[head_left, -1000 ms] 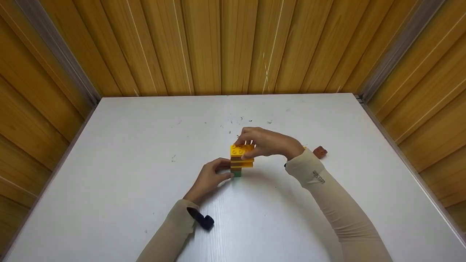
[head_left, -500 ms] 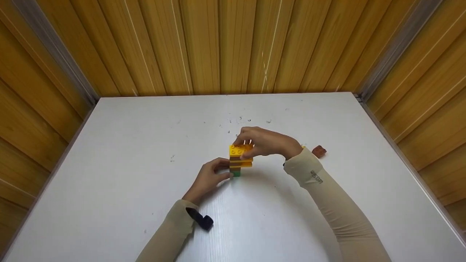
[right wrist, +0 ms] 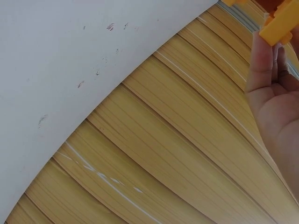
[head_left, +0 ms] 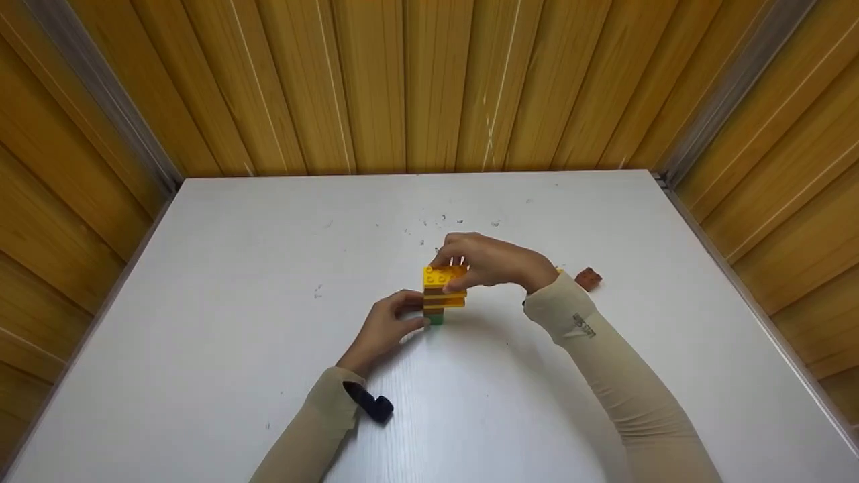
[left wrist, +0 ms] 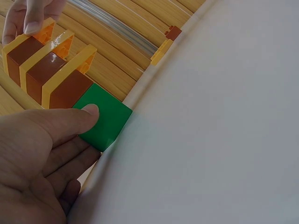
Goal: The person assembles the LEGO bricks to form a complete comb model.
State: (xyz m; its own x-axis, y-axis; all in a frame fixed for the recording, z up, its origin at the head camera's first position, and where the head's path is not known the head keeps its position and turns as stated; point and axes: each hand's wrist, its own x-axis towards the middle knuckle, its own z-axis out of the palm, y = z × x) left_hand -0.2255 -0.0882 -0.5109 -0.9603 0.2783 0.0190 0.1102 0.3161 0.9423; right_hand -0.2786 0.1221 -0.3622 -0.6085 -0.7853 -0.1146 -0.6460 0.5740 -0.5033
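A block tower (head_left: 434, 301) is stood on the table (head_left: 268, 268). Its bottom block (left wrist: 110, 119) is held by the left hand (head_left: 384, 327), its top piece (head_left: 433, 276) by the right hand (head_left: 493, 260). Farther right, a loose block (head_left: 589, 279) is set by the right sleeve (head_left: 611, 362). Walls (head_left: 429, 87) are set behind the table and on both sides.

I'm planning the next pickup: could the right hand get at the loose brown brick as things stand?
Probably not until it lets go: the right hand grips the top yellow piece. The loose brown brick looks reachable, uncovered on the table near the right sleeve.
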